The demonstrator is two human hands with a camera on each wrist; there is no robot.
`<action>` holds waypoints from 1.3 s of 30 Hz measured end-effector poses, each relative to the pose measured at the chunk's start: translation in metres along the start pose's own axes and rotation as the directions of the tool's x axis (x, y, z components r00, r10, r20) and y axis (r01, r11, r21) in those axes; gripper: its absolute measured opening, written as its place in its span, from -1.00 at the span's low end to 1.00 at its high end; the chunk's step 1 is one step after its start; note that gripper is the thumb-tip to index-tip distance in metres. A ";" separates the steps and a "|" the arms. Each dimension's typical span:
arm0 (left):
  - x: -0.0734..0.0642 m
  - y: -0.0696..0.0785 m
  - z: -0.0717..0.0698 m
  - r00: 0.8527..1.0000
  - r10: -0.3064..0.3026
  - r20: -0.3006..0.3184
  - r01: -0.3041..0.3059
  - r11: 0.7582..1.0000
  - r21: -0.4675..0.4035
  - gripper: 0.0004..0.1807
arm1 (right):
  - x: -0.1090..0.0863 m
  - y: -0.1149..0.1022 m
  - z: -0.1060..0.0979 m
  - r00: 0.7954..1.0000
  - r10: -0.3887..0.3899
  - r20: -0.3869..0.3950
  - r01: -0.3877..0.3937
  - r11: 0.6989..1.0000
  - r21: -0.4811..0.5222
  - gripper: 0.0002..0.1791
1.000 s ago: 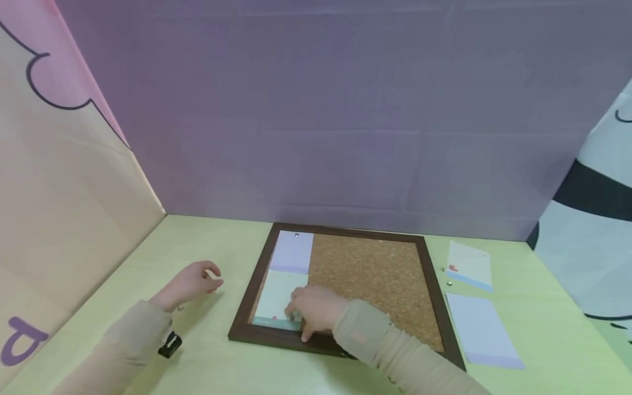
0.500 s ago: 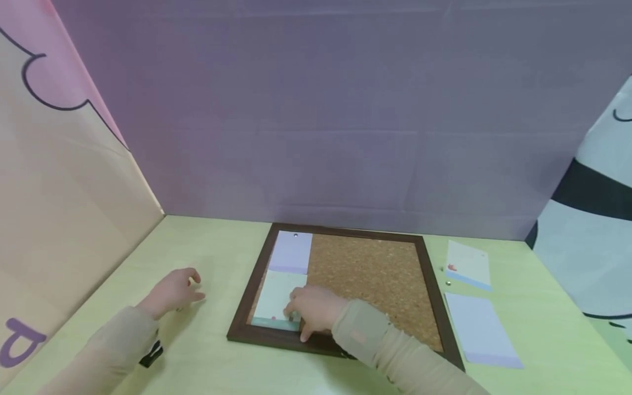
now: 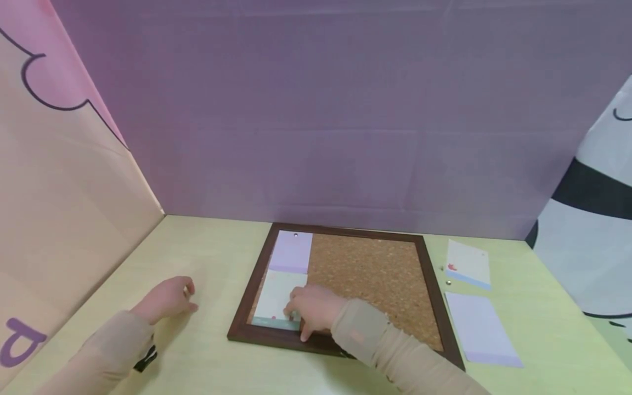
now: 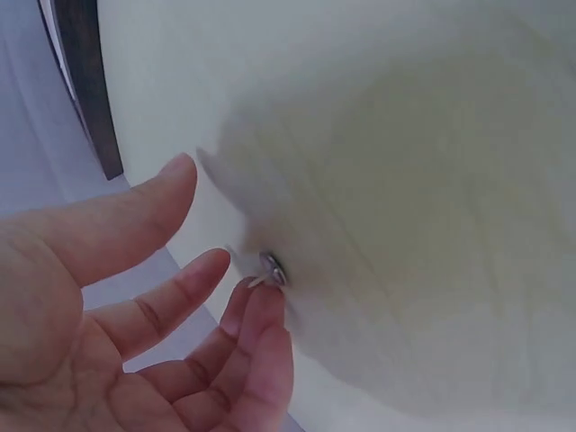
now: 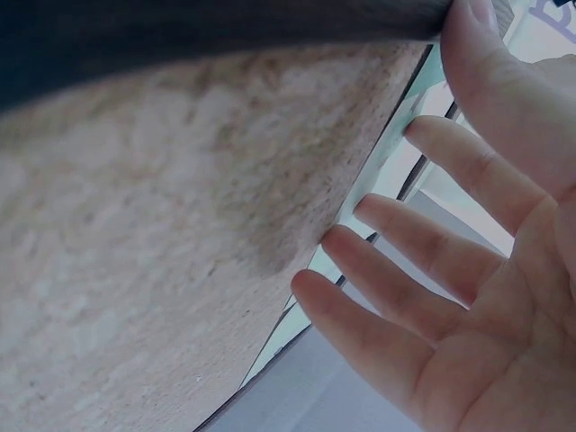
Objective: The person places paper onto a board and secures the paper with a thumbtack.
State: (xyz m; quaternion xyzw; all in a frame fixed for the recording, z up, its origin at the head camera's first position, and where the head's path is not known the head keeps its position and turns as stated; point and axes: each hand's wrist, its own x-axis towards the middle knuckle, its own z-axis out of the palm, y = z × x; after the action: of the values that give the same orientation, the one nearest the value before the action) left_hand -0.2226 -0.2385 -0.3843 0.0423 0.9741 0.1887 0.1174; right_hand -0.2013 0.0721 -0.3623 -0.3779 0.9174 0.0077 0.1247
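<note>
A cork board (image 3: 365,269) in a dark brown frame lies on the table. Down its left side are a lilac note sheet (image 3: 291,252) with a silver thumbtack (image 3: 295,235) near the top and, below it, a pale note sheet (image 3: 278,293) with a green strip. My right hand (image 3: 318,308) rests its fingertips on the pale sheet's right edge, thumb on the frame. Left of the board, my left hand (image 3: 165,299) is low over the table, thumb apart from the fingers. In the left wrist view, a thumbtack (image 4: 274,269) lies right at its fingertips, pin sideways.
Right of the board lie a cream note sheet (image 3: 468,263) with a blue strip and a lilac sheet (image 3: 481,329). A loose thumbtack (image 3: 448,283) sits between them and the frame. A purple backdrop (image 3: 345,109) stands behind the table.
My left hand has moved left and toward me, away from the board, down to the table by the thumbtack. My right hand stays on the pale sheet.
</note>
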 end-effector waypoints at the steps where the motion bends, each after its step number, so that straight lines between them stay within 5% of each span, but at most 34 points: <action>1: 0.000 0.000 0.000 1.000 0.003 -0.002 -0.003 1.000 0.004 -0.72 | 0.000 0.000 0.000 1.000 -0.001 0.001 0.001 1.000 -0.004 -0.52; 23: -0.005 -0.008 0.000 1.000 -0.021 -0.008 0.021 1.000 0.018 -0.75 | -0.001 -0.002 -0.002 1.000 -0.001 0.002 0.001 1.000 -0.025 -0.56; 39: -0.010 -0.013 0.002 0.997 0.046 -0.063 -0.043 0.998 0.045 -0.83 | -0.002 -0.003 -0.004 1.000 0.006 0.004 -0.006 1.000 -0.026 -0.55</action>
State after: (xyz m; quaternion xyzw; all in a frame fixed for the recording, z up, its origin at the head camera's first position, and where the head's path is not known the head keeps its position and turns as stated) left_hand -0.2126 -0.2508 -0.3891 0.0606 0.9800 0.1712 0.0811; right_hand -0.1985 0.0706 -0.3580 -0.3769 0.9180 0.0206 0.1217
